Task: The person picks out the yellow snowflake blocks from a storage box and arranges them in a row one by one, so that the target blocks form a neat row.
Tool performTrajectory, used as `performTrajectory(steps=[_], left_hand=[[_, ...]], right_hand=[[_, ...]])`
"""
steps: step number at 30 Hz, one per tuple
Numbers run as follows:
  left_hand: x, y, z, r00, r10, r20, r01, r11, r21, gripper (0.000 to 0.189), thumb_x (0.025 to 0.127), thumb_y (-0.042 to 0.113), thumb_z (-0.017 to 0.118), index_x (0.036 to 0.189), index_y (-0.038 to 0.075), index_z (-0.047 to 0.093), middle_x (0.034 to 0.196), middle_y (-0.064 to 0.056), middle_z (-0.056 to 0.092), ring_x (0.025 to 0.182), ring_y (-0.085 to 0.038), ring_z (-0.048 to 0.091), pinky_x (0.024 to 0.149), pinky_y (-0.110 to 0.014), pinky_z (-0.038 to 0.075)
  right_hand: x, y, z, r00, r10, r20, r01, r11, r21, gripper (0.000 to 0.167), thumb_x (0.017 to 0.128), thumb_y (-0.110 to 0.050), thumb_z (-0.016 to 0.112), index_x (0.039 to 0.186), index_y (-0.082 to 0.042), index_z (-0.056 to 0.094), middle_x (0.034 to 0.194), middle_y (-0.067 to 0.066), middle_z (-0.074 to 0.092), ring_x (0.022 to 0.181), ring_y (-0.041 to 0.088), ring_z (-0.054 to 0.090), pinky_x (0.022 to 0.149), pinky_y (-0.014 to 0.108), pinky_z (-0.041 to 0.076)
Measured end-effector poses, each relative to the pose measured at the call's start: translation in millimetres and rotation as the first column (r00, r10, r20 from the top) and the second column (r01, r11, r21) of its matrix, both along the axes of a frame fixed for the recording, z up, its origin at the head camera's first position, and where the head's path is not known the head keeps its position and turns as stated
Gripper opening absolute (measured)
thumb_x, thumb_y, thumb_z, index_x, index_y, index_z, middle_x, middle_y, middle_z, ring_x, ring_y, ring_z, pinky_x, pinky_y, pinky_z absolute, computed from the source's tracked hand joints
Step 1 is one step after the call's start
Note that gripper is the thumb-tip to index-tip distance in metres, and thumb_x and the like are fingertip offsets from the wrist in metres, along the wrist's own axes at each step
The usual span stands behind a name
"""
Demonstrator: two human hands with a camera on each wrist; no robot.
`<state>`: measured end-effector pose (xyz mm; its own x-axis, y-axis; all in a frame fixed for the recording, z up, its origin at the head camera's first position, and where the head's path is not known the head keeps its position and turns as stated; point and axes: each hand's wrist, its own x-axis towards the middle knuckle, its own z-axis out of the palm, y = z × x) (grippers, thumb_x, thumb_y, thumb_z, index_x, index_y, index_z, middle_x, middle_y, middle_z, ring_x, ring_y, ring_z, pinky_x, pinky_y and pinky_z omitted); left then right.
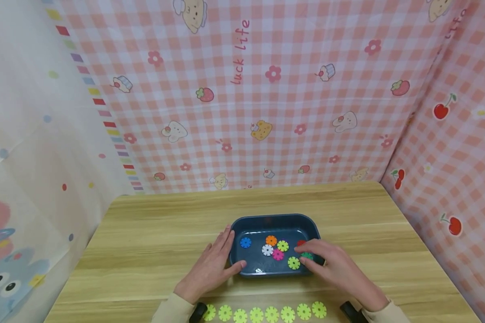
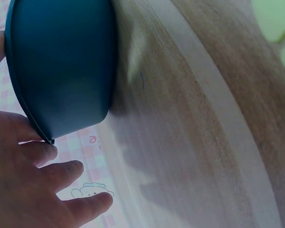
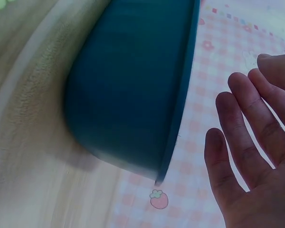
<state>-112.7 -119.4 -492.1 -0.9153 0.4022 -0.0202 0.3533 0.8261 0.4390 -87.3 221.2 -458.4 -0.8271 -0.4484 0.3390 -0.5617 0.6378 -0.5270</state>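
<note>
A dark blue rectangular basin [image 1: 258,270] stands on the table with several small notched plastic discs inside: a blue disc [image 1: 245,242], an orange disc [image 1: 271,241], a white disc [image 1: 267,250], a magenta disc [image 1: 278,254] and yellow-green discs [image 1: 293,263] among them. My left hand [image 1: 212,264] rests against the basin's left end, its fingers extended along the rim and its thumb over the front corner. Over the right end reaches my right hand [image 1: 331,264], thumb and fingers apart, close above a green disc [image 1: 306,255] and a partly covered red disc [image 1: 301,243].
Along the table's near edge, several yellow-green discs [image 1: 272,314] lie in a row between my wrists. Behind the wooden table [image 1: 165,224] hangs a pink checked cloth [image 1: 242,112], with more printed cloth at both sides.
</note>
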Motion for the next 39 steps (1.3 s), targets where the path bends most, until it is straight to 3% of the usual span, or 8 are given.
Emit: performTrajectory(steps=[4,15,20,25,31,39], left_hand=[[-0.2,0.1,0.0,1.0,0.002,0.005,-0.002,1.0,0.001,0.092,0.1,0.061,0.058,0.164,0.003,0.025,0.173,-0.012,0.013,0.156,-0.037,0.023,0.12,-0.064,0.027],[-0.9,0.7,0.4,1.0,0.012,0.018,-0.012,1.0,0.001,0.093,0.099,0.062,0.058,0.164,0.004,0.024,0.173,-0.011,0.012,0.155,-0.037,0.023,0.12,-0.064,0.027],[-0.7,0.4,0.2,1.0,0.012,0.018,-0.012,1.0,0.003,0.093,0.099,0.062,0.058,0.164,0.004,0.024,0.173,-0.011,0.012,0.155,-0.037,0.023,0.12,-0.064,0.027],[-0.4,0.3,0.1,1.0,0.012,0.014,-0.012,1.0,0.002,0.093,0.099,0.062,0.057,0.164,0.004,0.024,0.173,-0.011,0.013,0.155,-0.037,0.023,0.121,-0.064,0.027],[-0.3,0.6,1.0,1.0,0.01,0.008,-0.01,1.0,0.006,0.093,0.1,0.061,0.058,0.164,0.003,0.025,0.173,-0.012,0.014,0.155,-0.037,0.024,0.12,-0.064,0.027],[-0.5,0.2,1.2,1.0,0.008,0.018,-0.008,1.0,0.002,0.093,0.1,0.062,0.058,0.164,0.003,0.025,0.173,-0.012,0.013,0.155,-0.037,0.023,0.12,-0.064,0.027]], right_hand=[[-9.4,-5,-3.1,1.0,0.008,-0.009,-0.008,1.0,0.012,0.021,0.094,-0.015,0.078,0.115,-0.02,0.078,0.11,-0.009,0.074,0.097,0.009,0.069,0.083,0.035,0.061],[-29.7,-15,-5.4,0.988,-0.003,0.156,-0.008,0.997,0.072,0.025,0.098,-0.02,0.074,0.123,-0.017,0.075,0.119,-0.006,0.071,0.105,0.02,0.066,0.092,0.043,0.059],[-37.5,-20,-8.0,0.983,-0.016,0.181,-0.004,0.994,0.11,0.027,0.098,-0.021,0.075,0.124,-0.016,0.074,0.121,-0.004,0.07,0.101,0.019,0.063,0.09,0.039,0.059],[-46.0,-24,-12.7,0.981,0.019,0.191,-0.041,0.993,0.11,0.03,0.098,-0.017,0.074,0.127,-0.014,0.073,0.12,-0.001,0.07,0.095,0.018,0.062,0.082,0.031,0.058],[-55.6,-30,-16.2,0.976,0.045,0.213,-0.074,0.989,0.13,0.032,0.095,-0.013,0.076,0.127,-0.011,0.072,0.123,-0.001,0.07,0.113,0.02,0.065,0.097,0.043,0.057],[-63.9,-37,-16.7,0.966,0.05,0.254,-0.099,0.978,0.183,0.033,0.094,-0.011,0.077,0.127,-0.008,0.072,0.125,0.003,0.069,0.117,0.024,0.064,0.101,0.048,0.055]])
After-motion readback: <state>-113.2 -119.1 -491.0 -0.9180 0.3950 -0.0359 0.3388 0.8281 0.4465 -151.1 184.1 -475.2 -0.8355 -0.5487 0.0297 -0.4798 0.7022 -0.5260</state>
